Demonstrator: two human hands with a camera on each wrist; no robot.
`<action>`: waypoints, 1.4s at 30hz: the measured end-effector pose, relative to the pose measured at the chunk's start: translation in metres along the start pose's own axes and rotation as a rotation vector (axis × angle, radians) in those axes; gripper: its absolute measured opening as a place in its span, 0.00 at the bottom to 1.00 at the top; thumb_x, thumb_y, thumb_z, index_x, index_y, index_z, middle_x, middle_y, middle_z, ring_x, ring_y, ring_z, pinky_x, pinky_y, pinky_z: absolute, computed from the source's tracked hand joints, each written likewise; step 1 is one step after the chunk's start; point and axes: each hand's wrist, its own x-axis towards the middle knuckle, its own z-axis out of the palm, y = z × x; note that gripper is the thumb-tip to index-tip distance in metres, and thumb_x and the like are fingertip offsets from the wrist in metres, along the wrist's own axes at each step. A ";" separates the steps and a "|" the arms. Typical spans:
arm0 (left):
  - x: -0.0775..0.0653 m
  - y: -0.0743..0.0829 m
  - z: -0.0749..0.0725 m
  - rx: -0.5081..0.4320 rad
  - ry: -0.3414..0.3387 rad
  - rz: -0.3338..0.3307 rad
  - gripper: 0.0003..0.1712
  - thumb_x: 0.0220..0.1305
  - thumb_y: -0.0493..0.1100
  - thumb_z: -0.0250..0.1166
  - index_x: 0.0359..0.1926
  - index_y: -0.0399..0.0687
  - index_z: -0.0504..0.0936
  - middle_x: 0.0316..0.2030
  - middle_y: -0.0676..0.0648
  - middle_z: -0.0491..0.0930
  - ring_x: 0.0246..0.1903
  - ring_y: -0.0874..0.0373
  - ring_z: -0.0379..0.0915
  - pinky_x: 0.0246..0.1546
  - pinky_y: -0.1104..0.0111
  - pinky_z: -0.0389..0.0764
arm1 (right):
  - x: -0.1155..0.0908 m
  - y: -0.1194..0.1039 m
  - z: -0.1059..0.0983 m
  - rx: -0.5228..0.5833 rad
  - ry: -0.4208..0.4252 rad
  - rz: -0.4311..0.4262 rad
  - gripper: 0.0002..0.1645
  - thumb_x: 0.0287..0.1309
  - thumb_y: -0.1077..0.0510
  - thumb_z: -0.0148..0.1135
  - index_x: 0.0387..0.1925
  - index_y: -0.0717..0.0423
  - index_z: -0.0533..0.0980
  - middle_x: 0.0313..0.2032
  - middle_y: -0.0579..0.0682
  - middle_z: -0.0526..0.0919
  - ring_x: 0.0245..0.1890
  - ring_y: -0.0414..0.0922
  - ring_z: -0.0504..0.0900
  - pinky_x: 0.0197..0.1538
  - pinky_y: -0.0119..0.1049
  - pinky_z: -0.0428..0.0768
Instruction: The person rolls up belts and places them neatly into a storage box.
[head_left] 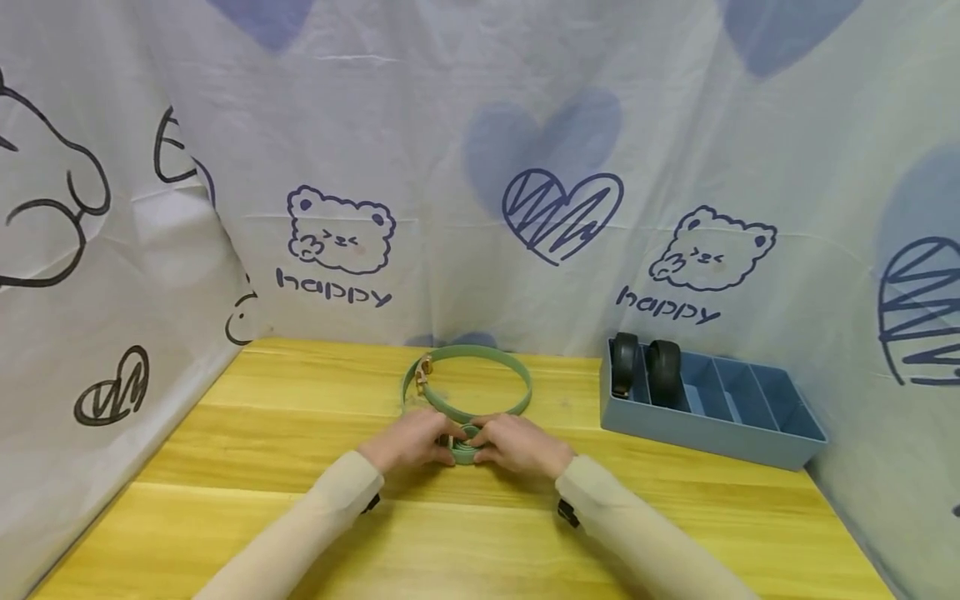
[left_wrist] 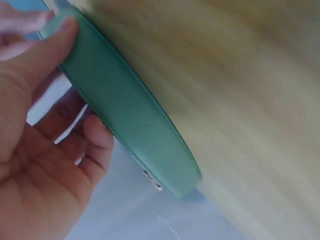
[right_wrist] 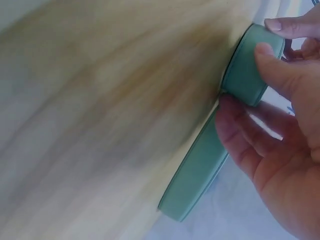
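Note:
A green belt lies rolled in a small coil [head_left: 465,456] on the wooden table, standing on its edge, in the middle of the head view. My left hand [head_left: 411,442] holds the coil from the left. From the right, my right hand [head_left: 522,444] grips it; in the right wrist view its thumb presses the outer face of the coil [right_wrist: 245,75]. Just behind is a wide green belt loop [head_left: 487,352] with a gold-toned buckle [head_left: 423,372] at its left. Whether loop and coil are one belt is hidden by the hands.
A blue-grey divided box [head_left: 712,429] stands at the back right. Two black rolled belts, one [head_left: 624,364] beside the other [head_left: 664,373], sit in its left compartments. A white printed cloth [head_left: 450,167] hangs behind the table [head_left: 300,400] and at its sides.

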 end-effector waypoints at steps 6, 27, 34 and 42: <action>-0.001 0.003 -0.001 0.014 0.010 0.009 0.07 0.49 0.48 0.69 0.30 0.53 0.85 0.26 0.61 0.79 0.24 0.71 0.71 0.28 0.74 0.73 | -0.001 -0.005 0.000 -0.068 0.015 0.038 0.12 0.56 0.55 0.60 0.43 0.45 0.81 0.50 0.50 0.76 0.51 0.45 0.73 0.49 0.37 0.73; 0.002 -0.002 0.001 -0.036 -0.028 0.025 0.12 0.47 0.52 0.68 0.34 0.54 0.85 0.30 0.61 0.81 0.28 0.73 0.73 0.31 0.78 0.73 | 0.008 0.006 -0.014 0.141 -0.076 0.008 0.13 0.56 0.50 0.59 0.42 0.46 0.80 0.46 0.44 0.79 0.41 0.37 0.77 0.41 0.29 0.74; 0.001 -0.001 -0.002 -0.009 -0.023 -0.011 0.13 0.44 0.52 0.70 0.32 0.53 0.86 0.29 0.61 0.81 0.28 0.72 0.72 0.30 0.77 0.73 | 0.041 0.011 -0.020 0.201 0.220 0.262 0.12 0.61 0.48 0.54 0.34 0.46 0.81 0.31 0.41 0.82 0.26 0.35 0.76 0.31 0.31 0.74; -0.001 -0.002 0.000 -0.010 -0.009 0.025 0.11 0.44 0.52 0.70 0.30 0.55 0.85 0.27 0.62 0.80 0.26 0.72 0.71 0.28 0.78 0.72 | 0.065 0.012 -0.005 -0.049 0.073 0.321 0.08 0.54 0.58 0.61 0.22 0.47 0.82 0.18 0.38 0.76 0.19 0.38 0.69 0.24 0.31 0.67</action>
